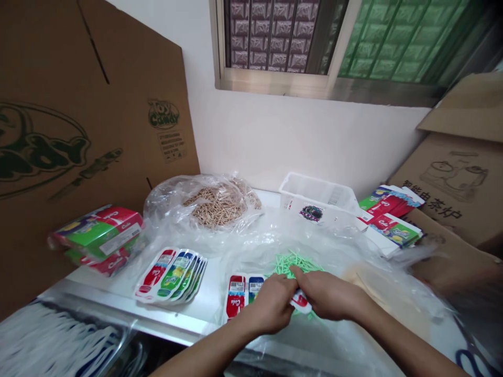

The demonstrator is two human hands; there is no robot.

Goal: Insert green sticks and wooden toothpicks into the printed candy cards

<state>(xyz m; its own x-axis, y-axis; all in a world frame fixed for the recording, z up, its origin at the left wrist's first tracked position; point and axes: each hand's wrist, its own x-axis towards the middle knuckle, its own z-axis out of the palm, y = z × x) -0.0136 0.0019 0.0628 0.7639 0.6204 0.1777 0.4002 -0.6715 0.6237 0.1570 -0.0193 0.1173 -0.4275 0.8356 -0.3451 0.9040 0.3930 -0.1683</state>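
Note:
My left hand (274, 303) and my right hand (328, 293) meet above the plastic bag at the front of the table. Between them is a small red and white packet (301, 302), mostly covered by the fingers; both hands are closed on it. Thin green sticks (297, 262) lie in a pile just behind the hands. To the left of my left hand, a red Cola packet (236, 294) and a blue packet (256, 286) lie side by side. Farther left, several printed packets (173, 277) overlap in a fanned stack.
Brown sticks (216, 207) fill a clear bag at the back. A white basket (314, 207) stands by the wall. Wrapped cartons (100, 235) sit left, printed cards (393, 214) right. Large cardboard boxes flank the table. Blue-handled scissors (467, 361) lie at front right.

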